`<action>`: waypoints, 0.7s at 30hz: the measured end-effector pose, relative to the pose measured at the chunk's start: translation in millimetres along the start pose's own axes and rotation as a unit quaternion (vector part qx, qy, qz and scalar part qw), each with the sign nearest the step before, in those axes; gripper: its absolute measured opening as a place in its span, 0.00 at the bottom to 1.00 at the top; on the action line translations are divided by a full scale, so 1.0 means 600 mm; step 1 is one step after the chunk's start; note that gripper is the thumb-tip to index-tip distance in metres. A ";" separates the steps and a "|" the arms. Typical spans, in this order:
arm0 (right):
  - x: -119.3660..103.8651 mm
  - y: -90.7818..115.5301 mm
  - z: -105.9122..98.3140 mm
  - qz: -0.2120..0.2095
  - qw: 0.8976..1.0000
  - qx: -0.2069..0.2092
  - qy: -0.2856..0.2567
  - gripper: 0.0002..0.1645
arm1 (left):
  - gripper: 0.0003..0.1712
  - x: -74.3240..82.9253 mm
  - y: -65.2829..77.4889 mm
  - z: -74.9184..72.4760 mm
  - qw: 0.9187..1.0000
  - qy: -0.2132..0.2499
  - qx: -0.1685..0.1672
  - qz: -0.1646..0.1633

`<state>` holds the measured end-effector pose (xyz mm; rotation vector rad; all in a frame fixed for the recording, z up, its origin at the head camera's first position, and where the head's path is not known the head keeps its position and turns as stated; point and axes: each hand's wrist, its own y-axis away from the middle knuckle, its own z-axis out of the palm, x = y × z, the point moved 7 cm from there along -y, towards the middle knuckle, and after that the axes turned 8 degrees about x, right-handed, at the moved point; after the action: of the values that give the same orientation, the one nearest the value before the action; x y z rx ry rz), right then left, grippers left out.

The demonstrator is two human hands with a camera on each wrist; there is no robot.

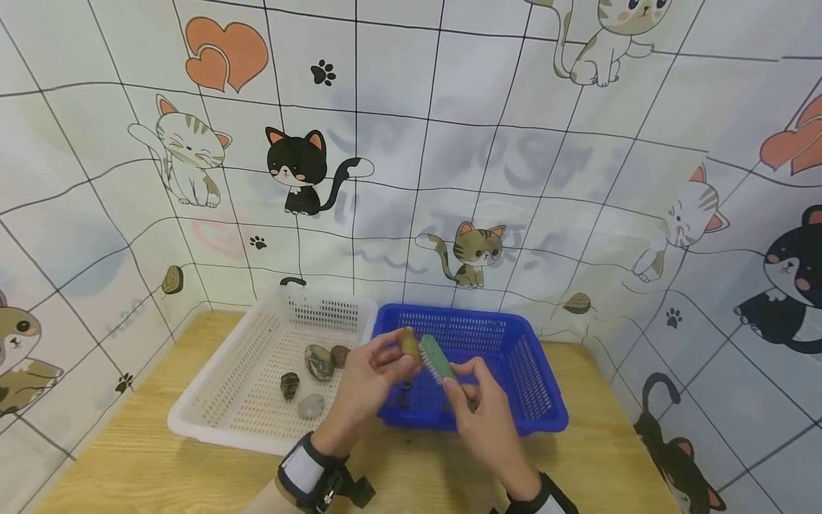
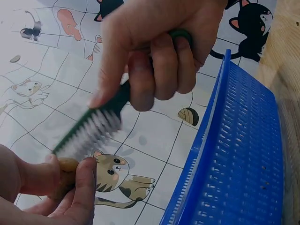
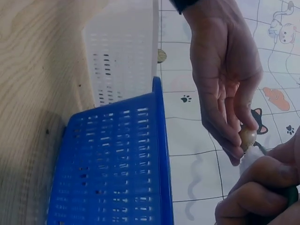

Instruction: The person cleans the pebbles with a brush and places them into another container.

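Between thumb and fingers my left hand (image 1: 369, 375) pinches a yellowish-brown stone (image 1: 409, 344) over the near left part of the blue basket (image 1: 472, 427). My right hand (image 1: 484, 414) grips the handle of a green brush (image 1: 437, 355), its white bristles turned left toward the stone. In the left wrist view the bristles (image 2: 96, 129) are right at the stone (image 2: 68, 166) and look blurred. Seen from the right wrist, the stone (image 3: 247, 137) sits at the left fingertips, with white bristles (image 3: 252, 157) close against it.
A white basket (image 1: 225, 435) stands left of the blue one, holding a large mottled stone (image 1: 318, 363), a reddish-brown stone (image 1: 340, 355), a striped dark stone (image 1: 290, 385) and a pale stone (image 1: 311, 406). Small dark pieces lie inside the blue basket. Both baskets rest on a wooden table (image 1: 128, 457) before a cat-print wall covering (image 1: 398, 157).
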<state>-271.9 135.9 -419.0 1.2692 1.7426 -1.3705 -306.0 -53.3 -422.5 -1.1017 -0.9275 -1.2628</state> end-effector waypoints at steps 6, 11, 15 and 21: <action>-0.013 -0.004 0.007 -0.028 0.999 0.004 -0.017 0.14 | 0.32 -0.007 0.003 0.007 1.000 -0.018 -0.013 -0.010; 0.002 -0.015 -0.007 0.006 0.999 0.035 0.008 0.16 | 0.32 -0.003 0.005 0.007 1.000 -0.027 -0.016 0.000; 0.009 -0.010 -0.020 0.023 0.999 0.047 0.003 0.17 | 0.32 0.003 0.004 0.000 0.997 -0.075 0.008 0.020; -0.001 -0.003 -0.030 -0.006 0.998 0.055 -0.002 0.16 | 0.30 0.010 0.004 -0.008 0.993 -0.107 0.027 0.037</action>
<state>-271.2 152.4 -412.3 1.3160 1.6952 -1.4918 -303.2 -59.4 -418.1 -1.2349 -1.0651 -1.0670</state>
